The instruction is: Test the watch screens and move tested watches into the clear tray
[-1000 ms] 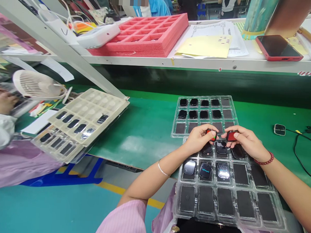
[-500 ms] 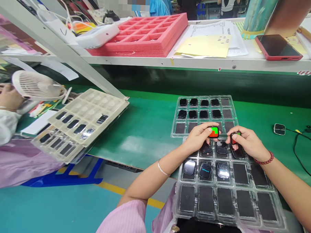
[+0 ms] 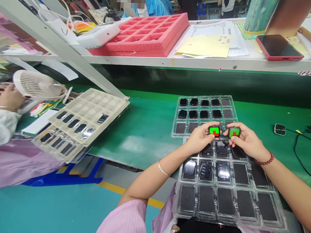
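Observation:
My left hand (image 3: 201, 136) grips a smartwatch body (image 3: 214, 131) without a strap, its screen lit green and red, my thumb at its lower edge. Beside it my right hand (image 3: 244, 139) holds a second smartwatch body (image 3: 234, 132), also lit green and red, with the thumb on the screen's lower part. Both hands are above the near clear plastic tray (image 3: 227, 221), which has several watch bodies (image 3: 223, 170) in its upper compartments. One of these watches (image 3: 206, 170) shows small text. Farther back a second clear tray (image 3: 173, 129) carries two rows of dark watches.
At right, a small square device (image 3: 280, 129) lies by a black cable (image 3: 295, 146). Beige trays (image 3: 114, 108) with watch parts sit at left, near a white fan (image 3: 34, 84) and a co-worker's hand (image 3: 10, 97). A shelf (image 3: 199, 63) spans the back, holding a pink foam tray (image 3: 163, 44) and a phone (image 3: 279, 48).
Both held screens have changed their green and red pattern. My right thumb has slid lower, uncovering more of its watch's screen. The text on one watch in the tray differs.

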{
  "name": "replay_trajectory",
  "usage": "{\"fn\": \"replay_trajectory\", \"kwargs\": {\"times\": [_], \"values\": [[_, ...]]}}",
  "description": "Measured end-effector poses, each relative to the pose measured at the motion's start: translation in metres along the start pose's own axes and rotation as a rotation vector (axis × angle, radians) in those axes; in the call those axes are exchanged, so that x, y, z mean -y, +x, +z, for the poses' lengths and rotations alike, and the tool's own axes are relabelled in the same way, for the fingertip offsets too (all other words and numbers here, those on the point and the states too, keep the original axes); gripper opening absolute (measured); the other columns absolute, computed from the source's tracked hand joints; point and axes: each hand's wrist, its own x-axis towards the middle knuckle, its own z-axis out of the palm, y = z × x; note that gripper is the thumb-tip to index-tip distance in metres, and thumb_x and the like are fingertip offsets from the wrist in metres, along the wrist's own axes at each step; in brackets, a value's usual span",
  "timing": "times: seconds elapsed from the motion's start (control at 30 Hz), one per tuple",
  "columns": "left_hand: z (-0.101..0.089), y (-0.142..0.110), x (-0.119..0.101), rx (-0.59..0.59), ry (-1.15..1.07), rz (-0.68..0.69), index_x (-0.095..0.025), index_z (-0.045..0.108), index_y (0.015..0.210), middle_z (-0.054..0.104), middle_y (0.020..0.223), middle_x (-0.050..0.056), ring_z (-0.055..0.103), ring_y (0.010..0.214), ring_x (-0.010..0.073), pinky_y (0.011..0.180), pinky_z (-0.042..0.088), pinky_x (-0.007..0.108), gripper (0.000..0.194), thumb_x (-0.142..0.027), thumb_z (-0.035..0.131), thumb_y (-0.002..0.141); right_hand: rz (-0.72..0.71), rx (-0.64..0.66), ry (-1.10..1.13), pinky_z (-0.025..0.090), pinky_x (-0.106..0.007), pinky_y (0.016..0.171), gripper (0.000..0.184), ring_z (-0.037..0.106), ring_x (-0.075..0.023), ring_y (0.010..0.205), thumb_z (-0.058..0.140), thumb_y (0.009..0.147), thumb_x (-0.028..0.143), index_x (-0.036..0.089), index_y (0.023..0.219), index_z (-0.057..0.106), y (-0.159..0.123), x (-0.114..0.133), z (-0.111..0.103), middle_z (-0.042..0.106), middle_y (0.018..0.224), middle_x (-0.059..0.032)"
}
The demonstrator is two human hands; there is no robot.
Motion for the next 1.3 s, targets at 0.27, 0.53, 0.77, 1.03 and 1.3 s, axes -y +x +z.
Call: {"fn": "replay_trajectory", "kwargs": {"times": [0.27, 0.53, 0.77, 1.03, 1.3], "values": [[0.0, 0.0, 0.003, -0.003, -0.01, 0.016, -0.018, 0.057, 0.123, 0.065, 0.112, 0.009, 0.068, 0.086, 0.0153, 0.083, 0.056, 0.032, 0.044, -0.015, 0.063, 0.08, -0.03, 0.038, -0.037, 0.059, -0.03, 0.058, 0.036, 0.065, -0.0149, 0.068, 0.065, 0.084, 0.024, 0.024, 0.118, 0.053, -0.001, -0.002, -0.001, 0.067, 0.102, -0.0069], [0.001, 0.0, -0.004, -0.024, 0.004, -0.005, -0.015, 0.059, 0.115, 0.068, 0.101, 0.009, 0.066, 0.079, 0.0148, 0.071, 0.056, 0.028, 0.033, -0.024, 0.062, 0.083, -0.014, 0.045, -0.041, 0.057, -0.028, 0.055, 0.025, 0.063, -0.0132, 0.06, 0.064, 0.086, 0.028, 0.022, 0.109, 0.058, -0.001, 0.001, -0.002, 0.07, 0.092, -0.0054], [0.001, 0.0, -0.003, -0.023, -0.023, 0.008, -0.015, 0.059, 0.111, 0.067, 0.094, 0.007, 0.065, 0.083, 0.0164, 0.071, 0.053, 0.027, 0.032, -0.023, 0.065, 0.08, -0.002, 0.035, -0.063, 0.055, -0.027, 0.052, 0.016, 0.06, -0.012, 0.054, 0.063, 0.088, 0.032, 0.022, 0.1, 0.061, -0.003, 0.005, -0.003, 0.07, 0.082, -0.0031], [0.0, -0.001, -0.003, -0.051, 0.081, 0.02, -0.016, 0.058, 0.114, 0.067, 0.092, 0.006, 0.064, 0.082, 0.0163, 0.073, 0.05, 0.028, 0.036, -0.018, 0.064, 0.078, -0.035, 0.069, -0.01, 0.061, -0.034, 0.066, 0.034, 0.069, -0.0178, 0.077, 0.056, 0.09, 0.022, 0.023, 0.123, 0.055, 0.0, -0.004, -0.005, 0.068, 0.109, -0.0091], [0.001, -0.001, -0.003, -0.04, 0.118, 0.025, -0.017, 0.055, 0.122, 0.067, 0.1, 0.008, 0.064, 0.087, 0.0174, 0.078, 0.051, 0.03, 0.046, -0.015, 0.062, 0.076, -0.073, 0.063, -0.034, 0.06, -0.032, 0.064, 0.037, 0.07, -0.0175, 0.076, 0.059, 0.085, 0.016, 0.023, 0.121, 0.055, 0.0, -0.005, -0.001, 0.068, 0.109, -0.0093]]}}
